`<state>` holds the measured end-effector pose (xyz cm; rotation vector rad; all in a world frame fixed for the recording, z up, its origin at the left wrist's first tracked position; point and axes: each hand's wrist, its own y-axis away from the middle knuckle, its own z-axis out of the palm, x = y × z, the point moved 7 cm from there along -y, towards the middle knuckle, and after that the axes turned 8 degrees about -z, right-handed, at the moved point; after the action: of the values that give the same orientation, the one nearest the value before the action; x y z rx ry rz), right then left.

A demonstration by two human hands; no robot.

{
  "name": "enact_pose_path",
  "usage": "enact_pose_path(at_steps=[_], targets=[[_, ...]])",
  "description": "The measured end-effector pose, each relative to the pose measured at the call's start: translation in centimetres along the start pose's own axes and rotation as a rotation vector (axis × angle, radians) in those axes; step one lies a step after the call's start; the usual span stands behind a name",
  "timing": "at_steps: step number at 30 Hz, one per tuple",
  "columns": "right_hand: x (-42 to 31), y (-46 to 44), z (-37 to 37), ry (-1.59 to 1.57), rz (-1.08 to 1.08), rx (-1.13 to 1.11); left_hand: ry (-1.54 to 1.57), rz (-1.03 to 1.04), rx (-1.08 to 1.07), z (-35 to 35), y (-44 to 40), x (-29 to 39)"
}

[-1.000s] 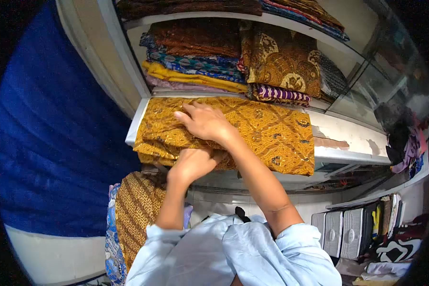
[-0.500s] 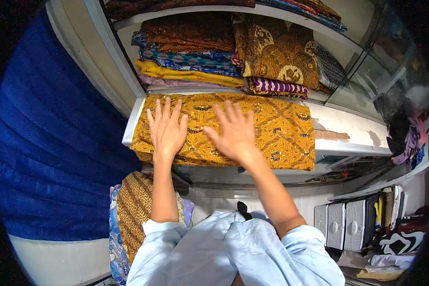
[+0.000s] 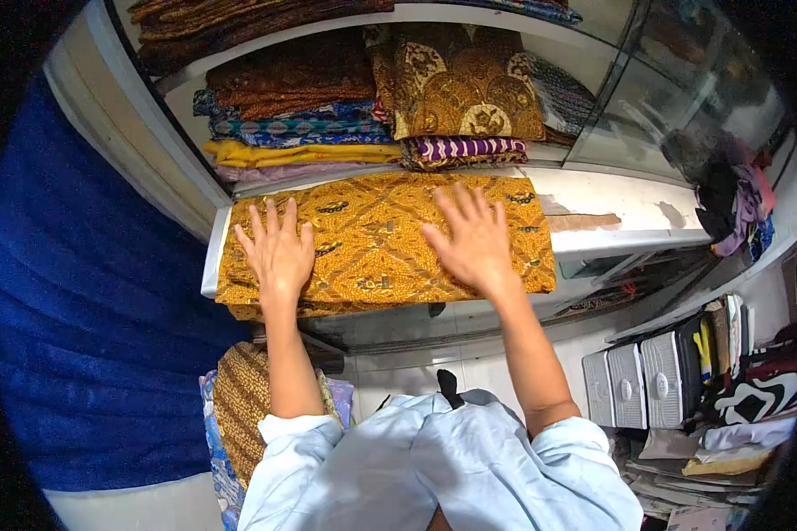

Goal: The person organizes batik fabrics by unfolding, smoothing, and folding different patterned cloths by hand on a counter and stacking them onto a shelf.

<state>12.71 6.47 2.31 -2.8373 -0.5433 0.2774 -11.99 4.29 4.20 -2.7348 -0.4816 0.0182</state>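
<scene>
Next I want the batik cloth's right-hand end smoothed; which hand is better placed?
Right, most likely: the right hand is spread palm-down nearer that end of the yellow-brown batik cloth, while the left hand is over by the opposite end.

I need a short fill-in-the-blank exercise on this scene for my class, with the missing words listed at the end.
1. The left hand and the right hand rest on the yellow patterned cloth with their palms facing ____.
2. The big curtain at the left side of the picture is ____ in colour.
3. The folded white-striped cloth beyond the hands is mainly ____.
4. The hand nearer the curtain is the ____ one.

Missing words: down; blue; purple; left.
</scene>
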Motion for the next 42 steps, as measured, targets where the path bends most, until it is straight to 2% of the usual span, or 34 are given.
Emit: enact_pose_path(at_steps=[2, 3, 6, 7, 8, 10, 13, 14, 17, 18, 21, 24, 27, 28, 31, 32, 35, 36, 39, 40, 42], targets=[[2.6, -0.1, -0.3, 0.01, 0.035, -0.01, 0.046, 0.026, 0.012, -0.6, 0.2, 2.2], [3.7, -0.2, -0.3, 0.015, 0.051, -0.018, 0.111, 0.137, 0.046, -0.8, 0.7, 4.4], [5.7, -0.7, -0.7, -0.01, 0.021, 0.033, 0.267, 0.447, -0.069, -0.4, 3.1, 12.5], [5.6, -0.5, -0.7, -0.047, -0.011, 0.073, 0.384, 0.509, -0.155, 0.2, 3.7, 14.7], [5.5, -0.3, -0.8, -0.081, -0.043, 0.114, 0.364, 0.53, -0.161, 1.0, 4.2, 16.5], [5.2, 0.6, -2.0, -0.127, -0.092, 0.201, 0.34, 0.535, -0.195, 1.6, 4.9, 19.0], [7.9, 1.9, -1.8, -0.05, -0.073, 0.146, 0.343, 0.543, -0.185, 1.7, 5.3, 19.8], [9.5, 2.1, -1.5, 0.007, -0.028, 0.158, 0.349, 0.547, -0.185, 1.5, 5.3, 19.7], [13.7, 2.7, -2.7, 0.136, 0.32, 0.115, 0.377, 0.531, -0.21, 1.7, 5.3, 19.7], [13.8, 2.6, -3.1, 0.196, 0.33, 0.125, 0.373, 0.515, -0.224, 1.6, 5.1, 19.9], [8.1, 1.9, -3.8, 0.063, 0.015, 0.178, 0.373, 0.498, -0.202, 1.5, 4.7, 21.0], [7.6, 2.3, -1.1, -0.06, -0.091, 0.133, 0.39, 0.524, -0.167, 1.8, 4.5, 21.2], [10.9, 2.4, -1.8, 0.023, 0.028, 0.135, 0.412, 0.544, -0.151, 1.8, 4.6, 21.0], [12.0, 2.7, -2.2, 0.022, 0.133, 0.103, 0.396, 0.539, -0.154, 1.8, 4.7, 21.0], [12.1, 2.5, -3.5, 0.206, 0.241, 0.121, 0.37, 0.527, -0.165, 1.7, 4.7, 21.3], [10.8, 2.4, -4.0, 0.172, 0.177, 0.178, 0.375, 0.525, -0.168, 1.8, 4.7, 21.3], [8.4, 2.5, -1.5, 0.04, -0.01, 0.032, 0.319, 0.512, -0.187, 1.9, 4.7, 21.4], [9.1, 2.4, -1.6, 0.005, -0.008, 0.065, 0.287, 0.507, -0.195, 1.9, 4.7, 21.4], [12.8, 3.0, -2.5, 0.078, 0.242, 0.04, 0.26, 0.513, -0.209, 2.1, 4.7, 21.5], [14.1, 3.4, -3.0, 0.062, 0.311, 0.138, 0.262, 0.508, -0.211, 2.1, 4.7, 21.5], [15.4, 3.8, -3.6, 0.139, 0.364, 0.12, 0.268, 0.501, -0.212, 2.1, 4.7, 21.8]])
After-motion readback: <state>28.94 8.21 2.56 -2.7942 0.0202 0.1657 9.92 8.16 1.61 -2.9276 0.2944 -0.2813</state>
